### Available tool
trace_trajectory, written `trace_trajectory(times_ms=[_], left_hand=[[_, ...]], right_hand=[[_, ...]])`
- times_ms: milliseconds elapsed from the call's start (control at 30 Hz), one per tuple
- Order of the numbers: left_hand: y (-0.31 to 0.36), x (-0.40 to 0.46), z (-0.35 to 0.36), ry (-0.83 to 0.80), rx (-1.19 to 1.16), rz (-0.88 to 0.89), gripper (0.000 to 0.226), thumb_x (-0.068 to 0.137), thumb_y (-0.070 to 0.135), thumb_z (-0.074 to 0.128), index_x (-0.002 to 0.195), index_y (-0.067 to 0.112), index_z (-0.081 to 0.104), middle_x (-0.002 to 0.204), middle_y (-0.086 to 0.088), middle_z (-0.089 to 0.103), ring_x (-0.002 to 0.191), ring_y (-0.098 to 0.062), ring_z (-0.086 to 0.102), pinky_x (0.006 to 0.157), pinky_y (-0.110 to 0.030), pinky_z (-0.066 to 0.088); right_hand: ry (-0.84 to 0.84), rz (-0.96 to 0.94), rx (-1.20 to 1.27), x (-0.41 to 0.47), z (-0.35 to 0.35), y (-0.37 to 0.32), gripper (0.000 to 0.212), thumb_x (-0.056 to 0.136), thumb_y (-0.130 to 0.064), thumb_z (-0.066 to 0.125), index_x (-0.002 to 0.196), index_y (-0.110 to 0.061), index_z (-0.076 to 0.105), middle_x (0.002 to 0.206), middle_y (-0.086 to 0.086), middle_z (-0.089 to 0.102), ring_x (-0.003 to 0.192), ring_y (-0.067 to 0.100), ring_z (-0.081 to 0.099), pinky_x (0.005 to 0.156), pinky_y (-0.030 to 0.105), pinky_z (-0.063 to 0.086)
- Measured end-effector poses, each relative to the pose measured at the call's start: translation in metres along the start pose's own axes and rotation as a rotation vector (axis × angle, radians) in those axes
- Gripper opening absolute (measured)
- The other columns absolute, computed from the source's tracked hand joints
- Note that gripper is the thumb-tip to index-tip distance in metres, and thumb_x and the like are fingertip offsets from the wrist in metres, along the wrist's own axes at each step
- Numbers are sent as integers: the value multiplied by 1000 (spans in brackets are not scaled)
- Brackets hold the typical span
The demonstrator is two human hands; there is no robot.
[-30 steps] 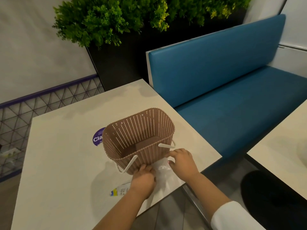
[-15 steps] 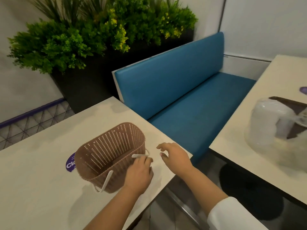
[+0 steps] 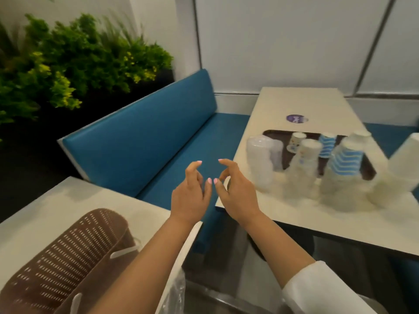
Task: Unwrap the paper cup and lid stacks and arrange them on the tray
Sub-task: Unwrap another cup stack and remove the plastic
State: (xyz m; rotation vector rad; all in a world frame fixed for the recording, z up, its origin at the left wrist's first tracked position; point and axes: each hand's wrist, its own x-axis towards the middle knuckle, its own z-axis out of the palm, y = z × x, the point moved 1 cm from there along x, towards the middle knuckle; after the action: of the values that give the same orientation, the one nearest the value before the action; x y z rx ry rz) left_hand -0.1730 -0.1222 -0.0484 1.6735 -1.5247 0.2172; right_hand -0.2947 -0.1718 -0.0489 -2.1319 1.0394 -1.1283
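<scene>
Beige tabletops, two, seen from my head camera, with a blue bench seat (image 3: 158, 132) running behind the gap between them. My left hand (image 3: 191, 196) and my right hand (image 3: 235, 191) hang in the air over that gap, side by side and close together, fingers loosely curled and spread, grasping nothing. Right table (image 3: 317, 105): one dark brown tray (image 3: 285, 152), partly hidden by goods. Standing on the tray, blurred: a paper cup stack with blue wavy stripes (image 3: 327, 143) and a small patterned cup (image 3: 297, 139). Along the tray's near edge, whether on it or just in front of it I cannot tell: a clear lid stack (image 3: 260, 159) at the left end, a white patterned cup stack (image 3: 306, 166) beside it, a taller blue-striped cup stack (image 3: 344, 164) next, and a plain white stack (image 3: 399, 173) at the far right; these look sheathed in cloudy film, though blur makes that uncertain. A purple round sticker (image 3: 297, 118) lies on the table beyond the tray. Left table (image 3: 56, 205): one brown perforated plastic basket (image 3: 68, 257) with white handles, under my left forearm, and a scrap of clear plastic wrap (image 3: 176, 291) hanging at the table's edge. Green planter foliage (image 3: 68, 64) stands behind the bench.
</scene>
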Motion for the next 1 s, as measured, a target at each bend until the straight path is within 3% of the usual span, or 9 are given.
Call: trace_trajectory(times_ms=[100,300,467,567,667,767,867,1000], left_hand=[[34,16,27,-23,-76,80,41,95,24,51,124,26,23,74,9,40,51,-15,41,49,-29,36],[105,37,87,-101,-239,141,42,96,28,51,122,31,19,74,6,43,53,-18,45,53,-30,37],[156,43,136,-170,-339,131,46,95,25,54,126,28,20,79,4,50,58,-14,51,52,-29,44],[178,42,169,-252,-380,79,48,94,22,55,134,18,29,95,6,52,72,-12,55,64,-32,52],[197,42,198,-349,-444,46,50,92,15,55,135,21,31,113,14,45,93,-8,53,84,-29,51],[215,46,221,-377,-547,-9,57,89,0,50,139,18,32,126,15,39,110,-4,46,95,-20,45],[230,51,239,-376,-616,-103,58,89,-11,41,142,12,32,131,12,38,113,2,44,87,3,34],[235,50,259,-363,-649,-223,62,89,-14,34,145,13,30,137,7,40,119,-1,44,85,6,32]], right_hand=[[101,40,-29,1,-37,15,40,94,-27,56,131,-26,42,87,-18,52,60,-4,48,62,14,36],[241,107,-126,3,-115,53,40,92,-22,59,129,-24,45,88,-16,51,68,6,51,66,25,44],[375,132,-158,5,-176,91,40,90,-14,61,125,-24,48,91,-13,53,71,0,51,66,15,42],[455,175,-177,10,-208,115,40,89,-13,63,126,-22,50,97,-11,55,82,6,54,73,20,48],[510,210,-259,19,-237,143,42,85,-10,66,125,-16,54,112,-2,57,102,15,53,86,25,44],[412,290,-340,34,-259,176,53,83,-12,68,132,-19,50,136,5,46,124,24,42,100,28,36],[220,429,-274,48,-271,208,71,84,-22,71,145,-28,35,153,6,27,138,27,29,112,40,32],[56,445,-123,59,-274,238,84,80,-28,75,149,-32,26,156,4,24,144,22,24,114,43,30]])
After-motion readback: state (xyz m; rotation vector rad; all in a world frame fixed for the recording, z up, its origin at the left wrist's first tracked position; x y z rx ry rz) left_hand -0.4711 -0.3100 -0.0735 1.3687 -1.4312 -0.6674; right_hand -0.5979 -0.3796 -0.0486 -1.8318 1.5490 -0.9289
